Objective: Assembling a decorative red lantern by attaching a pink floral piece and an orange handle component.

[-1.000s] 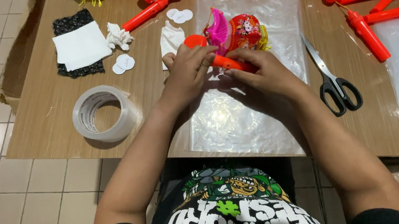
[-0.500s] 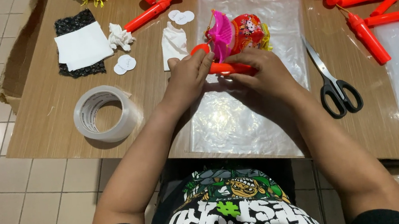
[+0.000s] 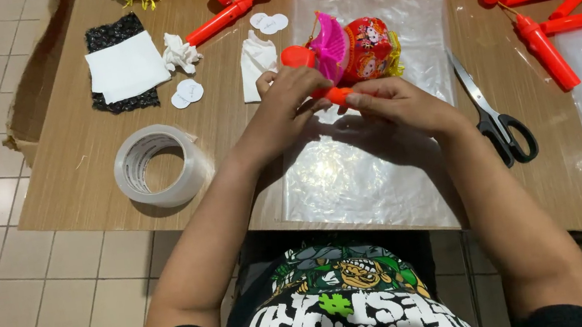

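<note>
both hands meet over a clear plastic bag (image 3: 353, 178) on the tabletop (image 3: 73, 162). left hand (image 3: 290, 100) and right hand (image 3: 391, 101) have fingers clamped on the orange handle (image 3: 337, 95) of a toy lantern (image 3: 355, 50), red round body, pink fan part, yellow fringe. tape roll (image 3: 160, 166) left, scissors (image 3: 495, 118) right.

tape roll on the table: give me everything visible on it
The tape roll is a wide ring of clear packing tape, glossy and whitish, on a pale core with faint marks inside. It lies flat on its side, hole up, on the wooden table near the front edge, and the table shows through the hole. A loose end seems to lift at its upper right. Nothing touches it. The left hand is off to its right, well apart.
</note>
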